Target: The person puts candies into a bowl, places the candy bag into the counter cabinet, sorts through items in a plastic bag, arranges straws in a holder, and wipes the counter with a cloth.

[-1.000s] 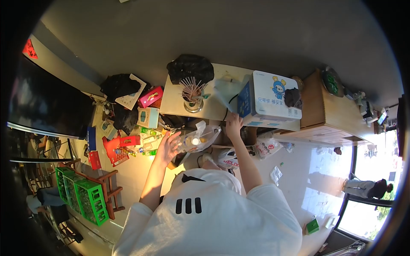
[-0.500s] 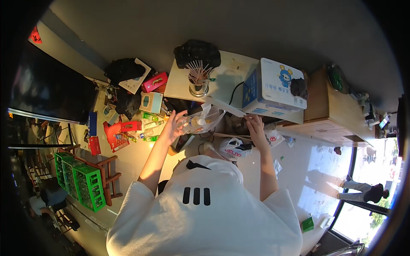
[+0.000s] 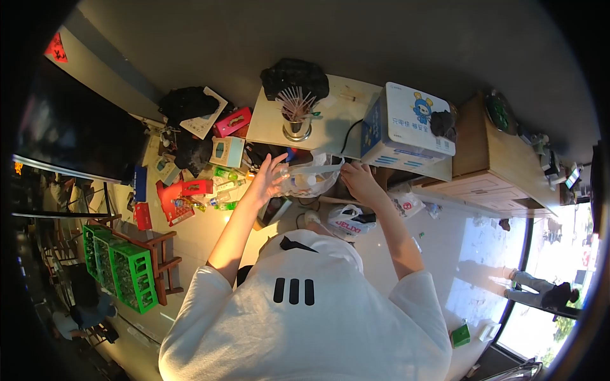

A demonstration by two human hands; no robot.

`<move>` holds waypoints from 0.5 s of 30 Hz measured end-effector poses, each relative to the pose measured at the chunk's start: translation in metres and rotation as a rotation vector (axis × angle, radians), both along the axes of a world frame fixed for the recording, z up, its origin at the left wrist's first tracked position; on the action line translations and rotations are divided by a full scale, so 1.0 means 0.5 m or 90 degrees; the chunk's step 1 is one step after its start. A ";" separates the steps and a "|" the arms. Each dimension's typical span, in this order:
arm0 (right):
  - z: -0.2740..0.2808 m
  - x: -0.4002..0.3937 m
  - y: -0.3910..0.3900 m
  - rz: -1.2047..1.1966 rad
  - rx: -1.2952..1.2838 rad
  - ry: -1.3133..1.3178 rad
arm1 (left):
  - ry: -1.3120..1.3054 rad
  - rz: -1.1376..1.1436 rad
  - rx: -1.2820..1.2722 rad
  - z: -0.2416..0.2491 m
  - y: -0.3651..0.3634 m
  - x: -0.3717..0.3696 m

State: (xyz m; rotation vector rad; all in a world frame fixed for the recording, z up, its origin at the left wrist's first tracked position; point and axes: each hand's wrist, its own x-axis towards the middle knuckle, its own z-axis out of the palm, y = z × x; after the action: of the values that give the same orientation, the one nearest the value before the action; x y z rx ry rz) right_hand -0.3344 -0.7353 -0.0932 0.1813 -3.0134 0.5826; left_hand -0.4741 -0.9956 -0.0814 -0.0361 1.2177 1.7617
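The pale table (image 3: 337,136) is the widest surface near the work, with the white and blue box (image 3: 406,120) on it to the right and the metal cup of thin sticks (image 3: 296,131) near its front edge. The clear plastic bag (image 3: 325,185) is between the two hands, just in front of that edge, with the printed white bag (image 3: 348,223) lower down beyond it. Working a little clear of the edge keeps the thin film from catching and the cup from being knocked.

The left hand (image 3: 264,185) is open, fingers spread, at the bag's left side; whether its thumb pinches the film cannot be told. It does best as a light support there, cupping the side so that the contents do not swing or tip. The right hand (image 3: 363,182) has its fingers bent and closed, seemingly on the right end of the pale strip (image 3: 316,169) that crosses the top of the bag. A firm but small pinch suits it, with the pull kept level and slow, since a sharp tug could tear the film or close the mouth.

Smallest of all, the yellowish item (image 3: 311,180) shows through the film; its weight is best kept low and central
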 end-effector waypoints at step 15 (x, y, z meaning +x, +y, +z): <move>-0.073 -0.060 -0.094 0.115 0.133 0.021 | 0.004 -0.022 0.005 0.001 0.008 0.030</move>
State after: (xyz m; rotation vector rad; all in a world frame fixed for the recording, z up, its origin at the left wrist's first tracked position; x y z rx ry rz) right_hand -0.3644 -0.7825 -0.1299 0.4724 -3.0415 0.2705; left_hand -0.4590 -0.9916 -0.0811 -0.0054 1.2096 1.7375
